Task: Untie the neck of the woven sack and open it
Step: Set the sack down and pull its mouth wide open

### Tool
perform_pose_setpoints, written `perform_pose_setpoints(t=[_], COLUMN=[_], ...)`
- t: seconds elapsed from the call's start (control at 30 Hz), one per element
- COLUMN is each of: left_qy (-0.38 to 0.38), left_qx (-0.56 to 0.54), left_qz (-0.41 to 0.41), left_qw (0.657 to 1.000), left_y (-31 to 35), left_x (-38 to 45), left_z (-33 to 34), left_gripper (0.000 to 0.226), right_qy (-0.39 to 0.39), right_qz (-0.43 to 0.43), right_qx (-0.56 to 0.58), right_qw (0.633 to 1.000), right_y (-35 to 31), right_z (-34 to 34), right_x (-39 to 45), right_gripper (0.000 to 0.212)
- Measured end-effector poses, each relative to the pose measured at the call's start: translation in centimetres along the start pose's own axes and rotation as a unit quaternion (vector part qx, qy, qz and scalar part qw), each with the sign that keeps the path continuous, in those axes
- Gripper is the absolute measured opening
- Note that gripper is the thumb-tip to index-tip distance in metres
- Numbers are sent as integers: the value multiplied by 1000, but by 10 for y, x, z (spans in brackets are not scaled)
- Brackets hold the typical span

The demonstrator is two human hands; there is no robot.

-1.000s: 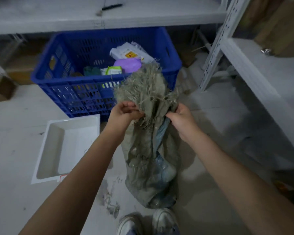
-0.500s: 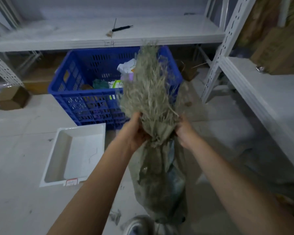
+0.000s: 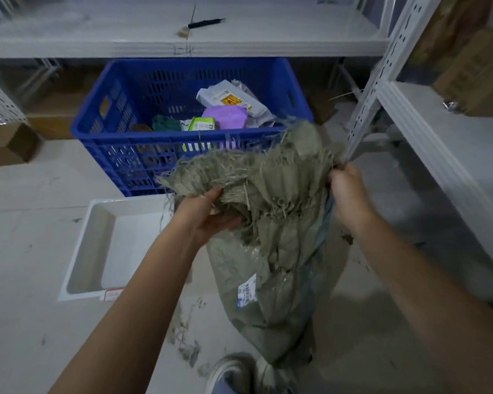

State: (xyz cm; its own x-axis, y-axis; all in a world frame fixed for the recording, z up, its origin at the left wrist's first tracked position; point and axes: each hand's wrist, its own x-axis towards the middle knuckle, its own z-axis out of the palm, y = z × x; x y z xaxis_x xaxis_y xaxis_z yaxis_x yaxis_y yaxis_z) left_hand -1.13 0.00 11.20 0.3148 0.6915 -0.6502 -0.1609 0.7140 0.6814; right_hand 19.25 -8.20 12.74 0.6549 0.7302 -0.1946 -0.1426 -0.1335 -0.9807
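A grey-green woven sack stands upright on the pale floor, its base just beside the person's shoe at the bottom of the view. A small white label with dark print shows on its front. The frayed neck of the sack is spread wide between the two hands, loose strands sticking out along its upper edge.

The left hand grips the left part of the neck, its fingers curled under a bunched fold of fabric with the thumb on top. The right hand is closed around the right edge of the neck, pulling it outward; its fingertips are hidden in the cloth.

Behind the sack sits a blue plastic crate holding assorted packets, among them a purple one. A white tray lies on the floor to the left, near the left forearm. White metal shelving runs along the right and across the back.
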Motion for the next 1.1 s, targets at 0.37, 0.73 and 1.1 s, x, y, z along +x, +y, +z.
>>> perform_pose_setpoints(t=[0.37, 0.73, 1.1], left_qy=[-14, -8, -90], left_qx=[84, 165, 351], left_qz=[11, 47, 64], left_qw=[996, 985, 930], left_y=[13, -18, -31], left_x=[-1, 2, 4], left_z=[23, 30, 0], left_gripper=[32, 109, 44], right_qy=[-177, -244, -227], right_qz=[124, 58, 166], right_qx=[-173, -306, -217], right_qw=[961, 918, 935], right_y=[-10, 21, 33], right_z=[-4, 35, -11], right_x=[-12, -29, -28], right_gripper=[95, 109, 57])
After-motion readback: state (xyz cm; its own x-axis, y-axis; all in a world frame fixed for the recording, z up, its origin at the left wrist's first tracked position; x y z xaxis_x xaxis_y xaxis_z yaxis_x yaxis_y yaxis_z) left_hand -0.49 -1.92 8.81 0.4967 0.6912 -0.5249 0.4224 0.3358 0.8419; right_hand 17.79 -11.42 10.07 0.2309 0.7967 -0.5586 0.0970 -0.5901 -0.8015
